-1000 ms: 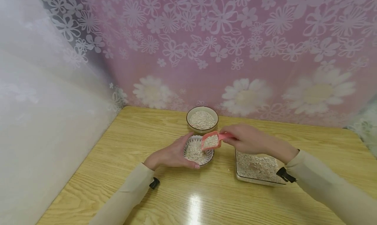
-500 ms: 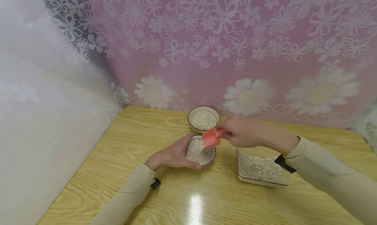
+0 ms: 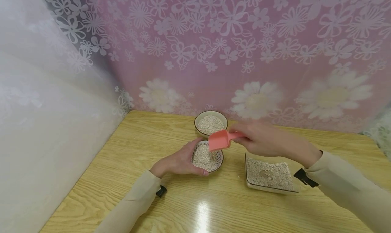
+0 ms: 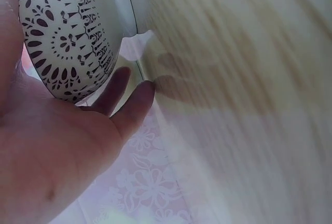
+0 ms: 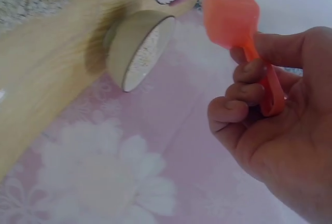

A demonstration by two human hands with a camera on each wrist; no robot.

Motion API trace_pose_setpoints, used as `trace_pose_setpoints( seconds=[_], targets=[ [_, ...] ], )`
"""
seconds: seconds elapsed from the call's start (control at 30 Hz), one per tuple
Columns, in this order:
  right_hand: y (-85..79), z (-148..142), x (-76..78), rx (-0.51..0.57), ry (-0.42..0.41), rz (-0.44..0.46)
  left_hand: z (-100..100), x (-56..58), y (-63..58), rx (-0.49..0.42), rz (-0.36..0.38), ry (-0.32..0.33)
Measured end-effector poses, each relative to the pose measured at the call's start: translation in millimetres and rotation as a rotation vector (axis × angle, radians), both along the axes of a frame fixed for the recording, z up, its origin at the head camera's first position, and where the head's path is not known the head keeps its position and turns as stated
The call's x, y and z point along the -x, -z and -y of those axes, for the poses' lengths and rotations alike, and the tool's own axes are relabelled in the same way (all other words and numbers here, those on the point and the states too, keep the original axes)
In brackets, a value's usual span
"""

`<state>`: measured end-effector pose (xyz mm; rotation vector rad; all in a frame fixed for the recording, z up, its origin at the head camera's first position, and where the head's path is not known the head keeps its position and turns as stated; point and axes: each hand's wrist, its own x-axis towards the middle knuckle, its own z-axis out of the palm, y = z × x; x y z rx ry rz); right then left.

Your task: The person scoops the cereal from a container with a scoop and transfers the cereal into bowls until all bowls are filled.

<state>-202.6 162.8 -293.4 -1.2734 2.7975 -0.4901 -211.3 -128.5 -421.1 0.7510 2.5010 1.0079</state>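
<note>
My left hand (image 3: 181,159) cups the left side of a small white bowl with a dark pattern (image 3: 219,160), which has oats (image 3: 202,158) in it. In the left wrist view the patterned outside of this bowl (image 4: 65,40) shows against the palm. My right hand (image 3: 259,138) grips the handle of a pink scoop (image 3: 219,140), held tilted over the bowl's right side. No oats show in the scoop's hollow in the head view. The right wrist view has the fingers curled round the scoop's handle (image 5: 272,86).
Behind the patterned bowl stands a larger cream bowl with a dark rim (image 3: 199,118), also with oats. To the right is a rectangular clear container (image 3: 270,189) of oats. A pink floral curtain (image 3: 189,73) hangs along the back edge of the wooden table (image 3: 137,138).
The scoop was loaded with oats, then tipped over the patterned bowl; now its hollow shows bare. The right hand has since shifted slightly right. My left hand stays on the bowl.
</note>
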Motion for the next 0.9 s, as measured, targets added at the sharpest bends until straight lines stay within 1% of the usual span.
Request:
trace_pose_setpoints(
  seconds=[0.07, 0.17, 0.3, 0.37, 0.47, 0.57, 0.7, 0.8, 0.9],
  targets=[
    [7.1, -7.0, -2.9, 0.038, 0.017, 0.016, 0.4, -2.2, -0.6, 0.025, -0.01, -0.016],
    [17.5, -19.2, -8.9, 0.102, 0.057, 0.07, 1.8, -6.2, -3.4, 0.053, -0.039, -0.04],
    [30.7, -37.2, -17.3, 0.201, 0.114, 0.124, 2.4, -10.6, -10.5, 0.02, -0.111, -0.066],
    [35.7, -46.7, -21.2, 0.247, 0.135, 0.122, 0.5, -12.6, -15.0, -0.01, -0.15, -0.078],
    [40.1, -61.2, -26.6, 0.303, 0.158, 0.115, -6.2, -16.4, -22.5, -0.066, -0.188, -0.086],
    [42.7, -78.3, -31.7, 0.321, 0.184, 0.085, -17.6, -21.9, -30.3, -0.135, -0.2, -0.083],
    [46.6, -102.8, -38.0, 0.303, 0.23, 0.049, -35.3, -29.1, -35.0, -0.203, -0.216, -0.072],
    [49.8, -120.0, -42.7, 0.3, 0.257, 0.037, -48.8, -33.4, -34.4, -0.204, -0.243, -0.058],
    [51.1, -135.9, -47.2, 0.292, 0.292, 0.022, -62.2, -38.0, -32.7, -0.194, -0.236, -0.038]
  ],
)
